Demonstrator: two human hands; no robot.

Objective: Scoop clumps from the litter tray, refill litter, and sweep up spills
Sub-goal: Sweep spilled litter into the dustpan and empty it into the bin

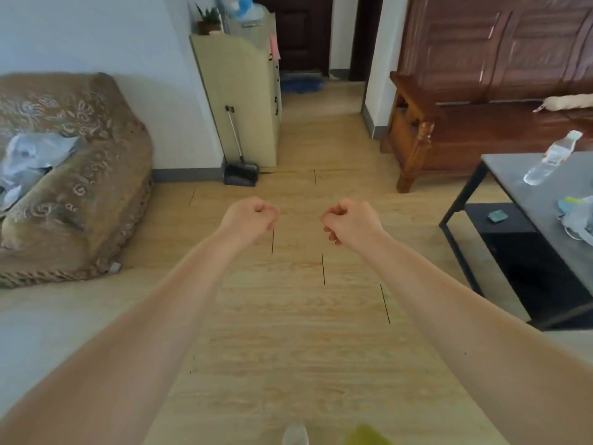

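Both my arms reach forward over the wooden floor [298, 332]. My left hand [248, 216] is curled into a fist and holds nothing. My right hand [349, 221] is also a fist with nothing in it, about a hand's width to the right. Ahead, a broom and dustpan set [240, 170] stands on the floor against a pale cabinet [239, 101]. No litter tray, scoop or litter bag is in view.
A sofa with a brown patterned cover [73, 181] stands at the left, with a crumpled plastic bag [29, 159] on it. A dark coffee table [542, 194] with a plastic bottle [550, 159] is at the right, a wooden bench [481, 130] behind it. A doorway [317, 91] lies ahead.
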